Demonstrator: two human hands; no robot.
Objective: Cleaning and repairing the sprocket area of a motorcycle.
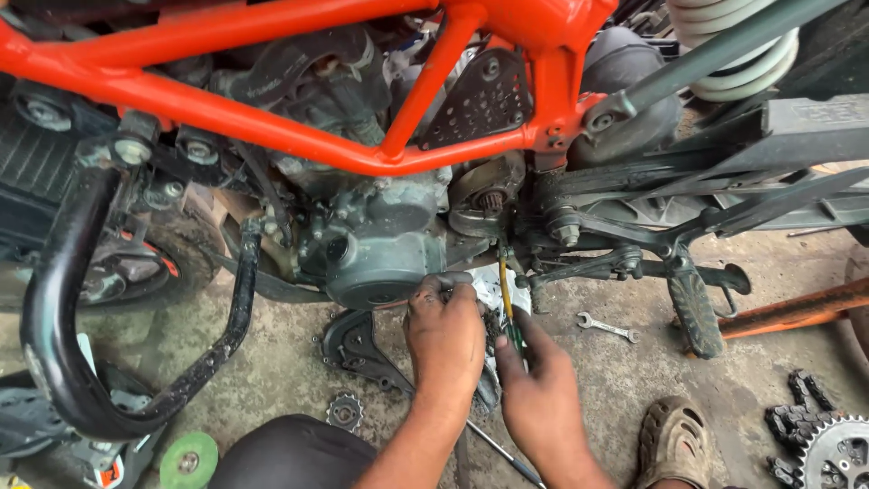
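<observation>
- the left hand [444,335] sits at the lower centre of the frame, greasy, its fingers curled against the lower edge of the grey engine cover [376,258]; whether it grips anything there is hard to tell.
- the right hand [540,394] is just right of it, clenched around the green handle of a screwdriver [509,308].
- the screwdriver stands nearly upright, its yellowish shaft rising from the fist to the dark recess under the sprocket area [489,204], just right of the engine cover.
- the two hands are just beside each other, thumbs nearly touching.
- an orange tubular frame [272,136] runs across the upper part of the frame above the engine.
- a black curved crash guard [63,299] loops down the left side.
- on the concrete floor [625,380], a black cover plate [358,349] lies below the engine, left of the left hand's wrist.
- a small sprocket [344,412] lies just below that plate.
- a silver spanner [605,327] lies on the floor right of the hands, near the footpeg [695,312].
- a chain with a large sprocket [828,444] sits in the lower right corner.
- a brown sandal [674,444] shows at the bottom, right of the right hand.
- a green disc [188,460] lies at the lower left.
</observation>
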